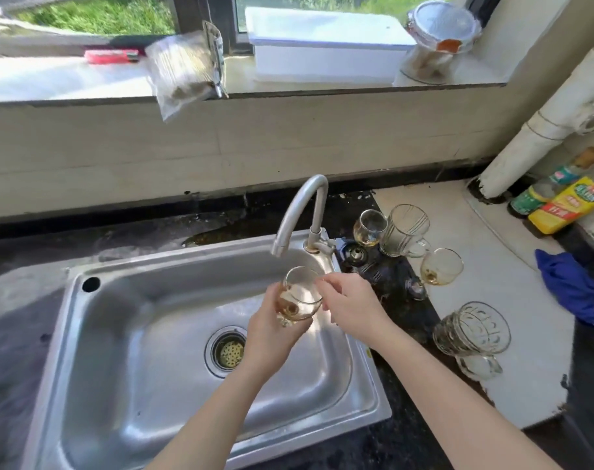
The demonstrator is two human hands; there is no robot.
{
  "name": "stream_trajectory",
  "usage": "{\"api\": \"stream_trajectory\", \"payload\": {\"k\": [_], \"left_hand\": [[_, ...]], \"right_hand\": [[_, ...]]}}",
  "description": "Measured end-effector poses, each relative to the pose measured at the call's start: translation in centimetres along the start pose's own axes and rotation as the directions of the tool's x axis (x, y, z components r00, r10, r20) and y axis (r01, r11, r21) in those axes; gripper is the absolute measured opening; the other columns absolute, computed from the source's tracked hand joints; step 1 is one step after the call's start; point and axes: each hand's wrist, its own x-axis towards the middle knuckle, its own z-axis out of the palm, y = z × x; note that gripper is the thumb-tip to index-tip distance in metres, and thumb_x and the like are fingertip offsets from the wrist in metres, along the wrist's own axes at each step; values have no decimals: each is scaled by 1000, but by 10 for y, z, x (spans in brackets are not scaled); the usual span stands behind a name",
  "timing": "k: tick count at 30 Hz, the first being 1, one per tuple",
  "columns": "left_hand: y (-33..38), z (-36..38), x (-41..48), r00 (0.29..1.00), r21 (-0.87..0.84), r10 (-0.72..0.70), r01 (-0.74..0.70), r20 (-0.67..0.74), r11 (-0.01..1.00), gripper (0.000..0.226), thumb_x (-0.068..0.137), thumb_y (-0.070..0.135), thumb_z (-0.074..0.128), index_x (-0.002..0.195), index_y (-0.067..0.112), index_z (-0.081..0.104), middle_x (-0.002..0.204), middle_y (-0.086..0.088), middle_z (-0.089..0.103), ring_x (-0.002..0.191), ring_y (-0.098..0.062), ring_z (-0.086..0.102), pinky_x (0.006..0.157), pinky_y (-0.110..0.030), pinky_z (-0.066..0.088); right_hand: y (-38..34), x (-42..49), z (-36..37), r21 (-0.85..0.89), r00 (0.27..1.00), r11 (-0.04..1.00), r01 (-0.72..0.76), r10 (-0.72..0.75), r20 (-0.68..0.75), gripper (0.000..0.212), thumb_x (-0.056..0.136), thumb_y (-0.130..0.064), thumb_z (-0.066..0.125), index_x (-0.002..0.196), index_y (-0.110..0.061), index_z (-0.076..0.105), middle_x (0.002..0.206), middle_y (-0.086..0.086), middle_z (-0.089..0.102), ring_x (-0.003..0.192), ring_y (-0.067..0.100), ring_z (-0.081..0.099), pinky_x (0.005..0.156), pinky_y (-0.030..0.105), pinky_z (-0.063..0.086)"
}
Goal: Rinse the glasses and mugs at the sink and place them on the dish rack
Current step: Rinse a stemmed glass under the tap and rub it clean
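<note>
Glass (pixel 299 298) with brown dregs sits gripped in left hand (pixel 271 320) under dry faucet (pixel 300 212); right hand (pixel 349 300) pinches its rim. Rinsing: next, water on.

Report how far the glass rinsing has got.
Done: nothing visibly; no dish rack is in view. In hand: the left hand holds a stemmed glass with brown residue under the faucet, the right hand at its rim; no water stream is visible. Left: two stained stemmed glasses and two glass mugs wait on the counter.
</note>
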Motion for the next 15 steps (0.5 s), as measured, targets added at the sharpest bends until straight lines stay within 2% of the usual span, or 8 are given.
{"api": "stream_trajectory", "payload": {"k": [2,4,5,7,9,12,15], "left_hand": [[-10,-7,1,999,-31,-54,54,-1,998,49,74,16,79,107,38,50,88,8,63,80,-9,62,61,-14,47],[-19,-14,2,996,-60,-93,92,-12,994,47,75,12,78,104,35,50,88,6,62,77,-9,61,52,-9,43],[-23,-18,2,995,-68,-103,101,-17,993,47,75,11,78,102,36,49,87,7,61,75,-8,61,51,-8,42],[-27,-23,4,993,-59,-115,113,-18,992,46,75,10,78,98,37,48,84,9,61,72,-8,61,49,-7,41],[-30,-28,7,992,-64,-125,123,-19,990,46,74,10,78,100,36,51,85,7,62,74,-11,61,53,-8,42],[-32,-32,15,992,-62,-129,128,-16,990,50,74,11,79,107,35,51,92,2,64,82,-12,64,66,-16,46],[-31,-34,23,991,-67,-130,129,-18,989,52,74,12,79,100,44,47,90,5,63,85,-12,64,70,-22,46]], "right_hand": [[3,15,5,-30,999,1000,-9,8,-40,36,94,-27,45,82,3,58,66,8,55,62,17,50,68,46,50],[7,37,3,-169,990,985,-33,8,-142,25,96,-26,44,105,-10,61,83,7,60,77,19,56,74,44,51],[9,48,2,-251,984,966,-67,23,-176,27,96,-23,43,118,-12,55,94,7,61,86,23,58,78,43,51],[14,69,2,-401,980,908,-122,44,-196,27,96,-18,42,122,-10,47,113,10,57,99,30,57,81,43,49],[18,85,7,-520,985,844,-130,50,-166,29,97,-17,41,124,-6,44,123,13,50,107,35,55,82,43,45],[23,103,16,-618,991,781,-95,12,-137,24,98,-16,42,117,-4,48,120,15,53,106,35,57,77,40,43],[23,117,17,-705,983,701,-108,-29,-179,20,96,-20,47,110,-7,54,108,11,63,99,30,61,67,34,40]]}}
